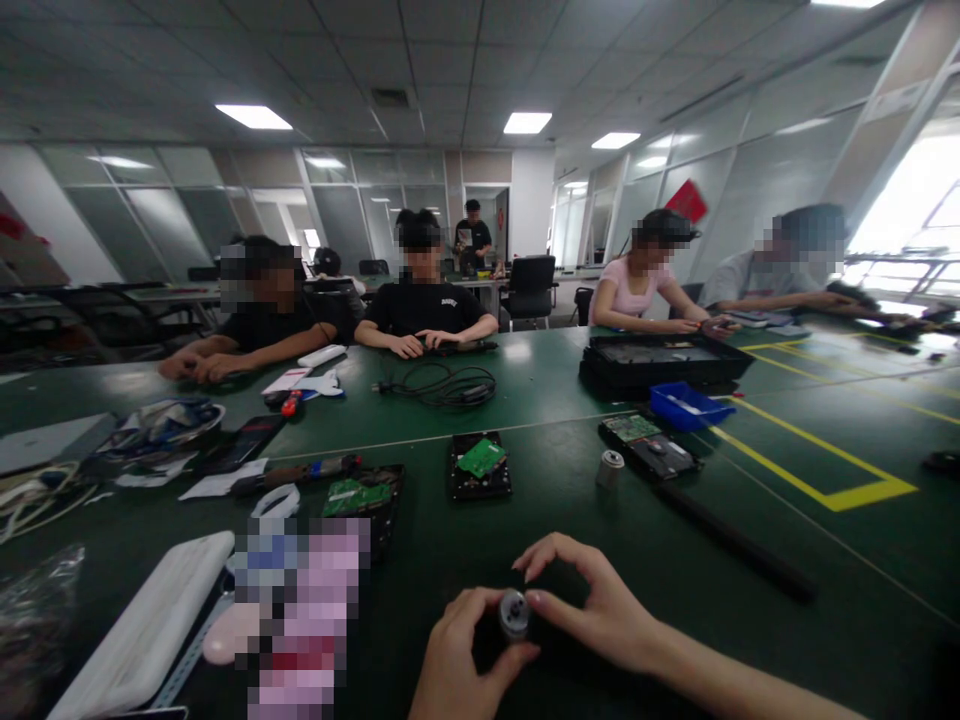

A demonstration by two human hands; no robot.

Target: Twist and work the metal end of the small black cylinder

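Low in the middle of the view, my left hand (472, 650) has its thumb and forefinger closed around a small metal cylinder (514, 618), which looks like a small motor. Its round end with dark holes faces up. On its right side my right hand (581, 595) is curved, thumb tip at the cylinder's rim and forefinger apart above it. Nothing shows between those right fingers. A similar metal cylinder (610, 470) stands upright on the table beyond my right hand.
Hard drives (480, 465) with green boards lie ahead, near a blue tray (690, 405) and a black bar (735, 540). A coiled cable (442, 385), an electric screwdriver (296, 475) and a white case (161, 620) are further left. Several people sit across the green table (420, 560).
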